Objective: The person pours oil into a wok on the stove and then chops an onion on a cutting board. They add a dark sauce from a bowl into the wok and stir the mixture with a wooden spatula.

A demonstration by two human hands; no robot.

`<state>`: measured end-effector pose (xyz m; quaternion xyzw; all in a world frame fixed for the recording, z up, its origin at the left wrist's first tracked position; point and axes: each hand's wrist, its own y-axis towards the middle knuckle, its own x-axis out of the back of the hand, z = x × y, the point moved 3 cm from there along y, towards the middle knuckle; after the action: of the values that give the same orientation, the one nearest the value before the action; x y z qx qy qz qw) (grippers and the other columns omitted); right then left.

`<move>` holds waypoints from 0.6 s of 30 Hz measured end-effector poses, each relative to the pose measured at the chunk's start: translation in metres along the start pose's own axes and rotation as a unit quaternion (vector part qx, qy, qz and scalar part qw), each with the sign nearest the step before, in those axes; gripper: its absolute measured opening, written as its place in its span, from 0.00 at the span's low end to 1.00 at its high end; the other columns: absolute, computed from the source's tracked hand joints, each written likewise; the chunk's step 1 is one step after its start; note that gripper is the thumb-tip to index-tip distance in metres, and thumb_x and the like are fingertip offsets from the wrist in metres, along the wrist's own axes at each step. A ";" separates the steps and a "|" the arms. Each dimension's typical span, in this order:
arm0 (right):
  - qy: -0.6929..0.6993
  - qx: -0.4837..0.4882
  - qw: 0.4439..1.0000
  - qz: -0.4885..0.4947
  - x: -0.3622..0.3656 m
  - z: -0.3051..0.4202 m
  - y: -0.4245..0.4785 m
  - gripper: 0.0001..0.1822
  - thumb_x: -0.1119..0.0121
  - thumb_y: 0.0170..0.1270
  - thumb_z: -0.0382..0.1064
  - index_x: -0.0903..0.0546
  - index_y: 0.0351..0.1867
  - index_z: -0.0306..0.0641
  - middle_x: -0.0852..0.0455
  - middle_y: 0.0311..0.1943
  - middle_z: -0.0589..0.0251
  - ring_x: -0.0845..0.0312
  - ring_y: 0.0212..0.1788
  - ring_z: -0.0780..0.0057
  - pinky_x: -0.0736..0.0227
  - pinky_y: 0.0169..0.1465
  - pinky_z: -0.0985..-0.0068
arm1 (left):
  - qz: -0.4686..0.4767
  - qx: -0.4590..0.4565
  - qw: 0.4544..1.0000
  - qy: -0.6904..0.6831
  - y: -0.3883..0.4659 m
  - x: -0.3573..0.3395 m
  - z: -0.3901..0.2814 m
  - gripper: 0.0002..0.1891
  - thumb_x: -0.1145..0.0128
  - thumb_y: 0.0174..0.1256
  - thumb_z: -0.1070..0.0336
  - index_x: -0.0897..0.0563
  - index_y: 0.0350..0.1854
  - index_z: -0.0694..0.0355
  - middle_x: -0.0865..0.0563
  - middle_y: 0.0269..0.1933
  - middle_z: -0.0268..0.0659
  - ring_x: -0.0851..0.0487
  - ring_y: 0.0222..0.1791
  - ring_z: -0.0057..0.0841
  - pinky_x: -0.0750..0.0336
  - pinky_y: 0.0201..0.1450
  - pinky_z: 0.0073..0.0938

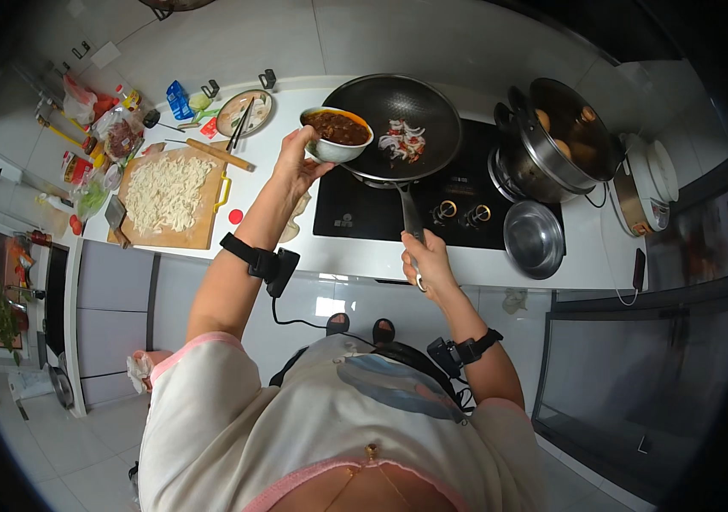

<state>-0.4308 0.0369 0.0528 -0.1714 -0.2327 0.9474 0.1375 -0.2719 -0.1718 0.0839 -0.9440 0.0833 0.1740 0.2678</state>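
My left hand [299, 160] grips a white bowl [339, 151] by its side and holds it over the left rim of a dark wok [428, 102]. Dark reddish-brown sauce [337, 127] with orange oil at its edge fills the bowl. My right hand [428, 261] is closed around the wok's long metal handle [410, 208]. Sliced onion with red bits [402, 141] lies in the wok. The wok is at the black cooktop [364, 217]; whether it rests fully on the burner is hidden beneath it.
Left is a wooden cutting board [201, 238] bearing cut noodles [165, 191], with a cleaver [117, 217] and rolling pin [220, 153]. Behind is a plate [226, 118] with chopsticks [241, 128]. Right are a large steel pot [530, 153], a metal basin [533, 240] and a rice cooker [633, 192].
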 end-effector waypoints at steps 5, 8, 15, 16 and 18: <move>-0.003 -0.001 1.000 0.016 0.001 0.001 0.000 0.10 0.51 0.62 0.39 0.35 0.27 0.41 0.34 0.13 0.70 0.42 0.09 0.85 0.49 0.10 0.84 | 0.002 -0.014 0.994 0.109 0.032 -0.001 -0.006 0.42 0.41 0.39 0.59 0.46 0.60 0.60 0.34 0.54 0.48 0.28 0.48 0.45 0.23 0.36 0.38; 0.002 0.001 1.000 0.016 0.003 0.001 -0.001 0.10 0.50 0.62 0.40 0.35 0.26 0.41 0.34 0.12 0.70 0.42 0.09 0.85 0.49 0.10 0.84 | -0.019 -0.017 0.984 0.177 0.035 -0.021 -0.009 0.45 0.40 0.39 0.60 0.49 0.63 0.63 0.35 0.56 0.50 0.29 0.51 0.45 0.24 0.38 0.42; 0.007 -0.011 1.000 0.007 0.001 0.000 -0.003 0.09 0.49 0.61 0.41 0.32 0.29 0.41 0.32 0.14 0.70 0.42 0.09 0.86 0.50 0.11 0.85 | -0.062 -0.050 0.908 0.412 0.069 -0.047 -0.011 0.41 0.36 0.34 0.56 0.35 0.59 0.59 0.24 0.48 0.45 0.22 0.42 0.40 0.23 0.39 0.39; 0.009 -0.013 1.000 0.005 0.002 0.001 -0.003 0.08 0.49 0.61 0.41 0.32 0.29 0.41 0.32 0.14 0.70 0.42 0.09 0.86 0.50 0.11 0.85 | -0.064 -0.060 0.887 0.454 0.066 -0.055 -0.013 0.38 0.36 0.36 0.57 0.32 0.57 0.60 0.23 0.48 0.43 0.21 0.40 0.38 0.23 0.39 0.38; 0.008 -0.010 1.000 0.003 0.001 -0.001 -0.003 0.09 0.49 0.61 0.41 0.32 0.29 0.41 0.32 0.14 0.70 0.42 0.09 0.86 0.49 0.11 0.85 | -0.068 -0.090 0.833 0.542 0.065 -0.066 -0.014 0.37 0.35 0.36 0.54 0.30 0.56 0.59 0.19 0.42 0.40 0.18 0.34 0.32 0.21 0.34 0.29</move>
<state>-0.4310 0.0402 0.0535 -0.1805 -0.2408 0.9440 0.1351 -0.3452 -0.2296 0.0889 -0.9102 0.1350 -0.3772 0.1050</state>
